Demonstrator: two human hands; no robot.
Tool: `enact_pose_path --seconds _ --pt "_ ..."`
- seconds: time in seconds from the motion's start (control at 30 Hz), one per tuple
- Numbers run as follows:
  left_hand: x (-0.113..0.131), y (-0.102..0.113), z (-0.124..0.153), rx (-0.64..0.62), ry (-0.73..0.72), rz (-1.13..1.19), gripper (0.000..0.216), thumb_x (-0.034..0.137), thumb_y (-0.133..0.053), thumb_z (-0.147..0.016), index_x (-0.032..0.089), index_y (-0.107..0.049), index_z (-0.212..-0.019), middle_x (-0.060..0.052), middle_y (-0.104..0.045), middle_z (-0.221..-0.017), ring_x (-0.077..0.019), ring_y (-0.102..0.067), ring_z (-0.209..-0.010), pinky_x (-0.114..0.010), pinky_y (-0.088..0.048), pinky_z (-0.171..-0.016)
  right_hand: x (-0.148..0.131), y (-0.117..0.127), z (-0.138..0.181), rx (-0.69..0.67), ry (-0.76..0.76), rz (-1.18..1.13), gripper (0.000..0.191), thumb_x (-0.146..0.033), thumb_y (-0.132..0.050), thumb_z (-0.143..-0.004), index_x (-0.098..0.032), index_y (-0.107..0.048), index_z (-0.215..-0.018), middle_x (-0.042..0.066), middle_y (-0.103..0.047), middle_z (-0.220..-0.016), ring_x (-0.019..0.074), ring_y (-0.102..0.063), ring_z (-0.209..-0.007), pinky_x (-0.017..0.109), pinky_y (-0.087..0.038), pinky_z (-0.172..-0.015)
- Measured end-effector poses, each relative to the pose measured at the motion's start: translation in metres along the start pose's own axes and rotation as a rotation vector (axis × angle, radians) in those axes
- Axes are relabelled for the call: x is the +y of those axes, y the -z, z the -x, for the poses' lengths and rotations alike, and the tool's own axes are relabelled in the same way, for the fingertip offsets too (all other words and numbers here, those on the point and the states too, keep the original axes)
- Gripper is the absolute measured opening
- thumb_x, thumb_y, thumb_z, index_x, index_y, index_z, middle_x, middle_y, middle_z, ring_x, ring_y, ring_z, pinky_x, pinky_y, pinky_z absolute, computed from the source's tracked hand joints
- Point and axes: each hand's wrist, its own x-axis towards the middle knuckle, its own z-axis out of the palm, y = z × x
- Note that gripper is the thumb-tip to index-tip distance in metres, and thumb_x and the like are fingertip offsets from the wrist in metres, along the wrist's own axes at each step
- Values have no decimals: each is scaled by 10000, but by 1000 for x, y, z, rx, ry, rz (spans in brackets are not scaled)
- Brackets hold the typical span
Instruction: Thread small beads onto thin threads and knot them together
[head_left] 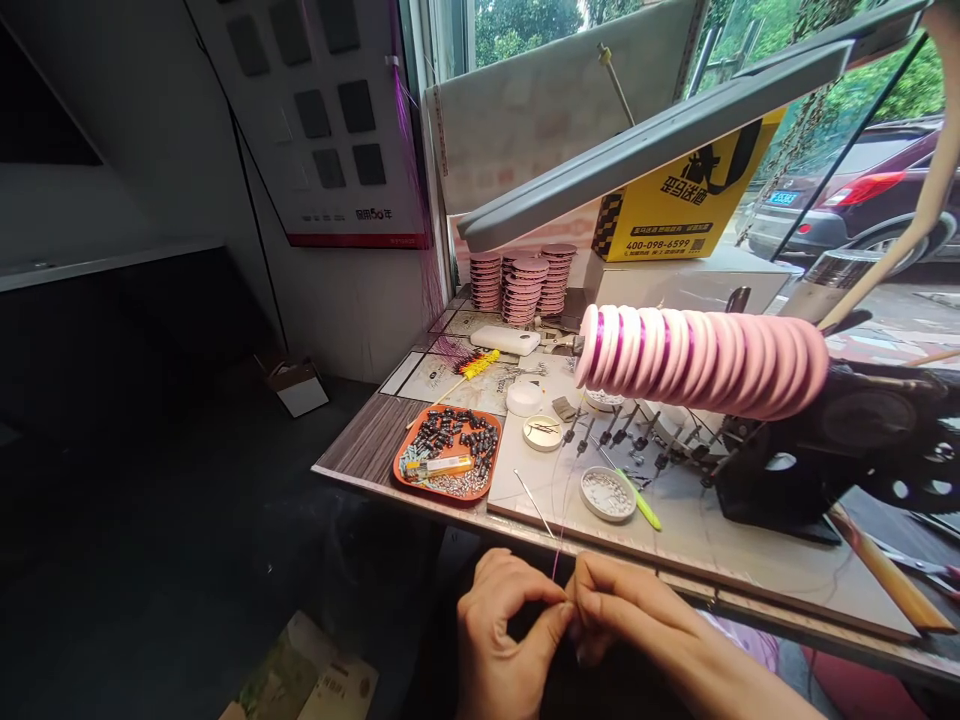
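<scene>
Just off the table's front edge, my left hand [510,625] and my right hand [637,605] meet fingertip to fingertip. Both are closed in a pinch on a thin purple thread [556,562], which rises from between them over the edge. Whatever else sits at the fingertips is too small to make out. Close by on the board lie a thin metal hook-like tool [533,502] and a round white dish of small pale beads [607,495]. A lime-green handled tool [643,505] rests right of that dish.
An orange tray [400,470] holds dark and silvery small parts. Pink ridged discs sit on a spindle [705,360] at right, with more pink discs [525,285] stacked behind. A grey lamp arm [652,130] slants overhead. Scissors [915,565] lie far right, near a wooden handle [892,575].
</scene>
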Motion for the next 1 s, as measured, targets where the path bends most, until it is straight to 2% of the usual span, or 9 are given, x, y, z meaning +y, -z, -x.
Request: enact_pose_path --seconds 0.2,0.6,0.73,0.9,0.97,1.0 --pt "0 3 0 -34 -86 -97 126 124 -639 -747 173 -596 -639 28 -629 -559 -118 -584 -535 -302 -438 -716 0 1 -3 -33 12 -35 244 -398 -418 -822 -199 -434 -682 -10 -491 -681 162 -483 -707 266 -367 -704" --pt "-4 7 3 -96 -129 -171 108 114 -623 -752 194 -598 -683 32 -638 -597 -128 -606 -580 -327 -420 -802 -3 -2 -3 -14 -11 56 286 -442 -384 -821 -207 -411 -660 -2 -487 -675 166 -482 -701 266 -376 -673" --pt "2 8 1 -112 -87 -195 140 91 -631 -718 212 -628 -647 15 -650 -568 -153 -602 -567 -345 -416 -796 3 -5 -5 14 -10 123 297 -459 -365 -818 -214 -391 -654 -9 -473 -664 160 -461 -670 262 -377 -639" --pt "5 6 -1 -71 -64 -168 186 67 -638 -678 245 -668 -633 18 -657 -543 -169 -597 -541 -360 -418 -787 2 2 -2 40 18 188 281 -420 -391 -819 -204 -417 -641 -11 -479 -653 151 -459 -648 251 -387 -621" --pt "4 5 -1 -60 16 -105 172 73 -643 -674 229 -661 -604 13 -649 -533 -167 -587 -535 -343 -434 -734 -3 13 -3 67 64 231 286 -401 -359 -834 -205 -420 -634 -7 -487 -629 150 -478 -625 244 -391 -595" --pt "3 5 -2 -41 97 -48 158 84 -646 -674 217 -656 -590 7 -646 -536 -165 -581 -539 -323 -441 -690 -4 20 -5 133 96 329 294 -396 -335 -845 -209 -416 -633 -6 -490 -617 150 -482 -607 243 -387 -574"
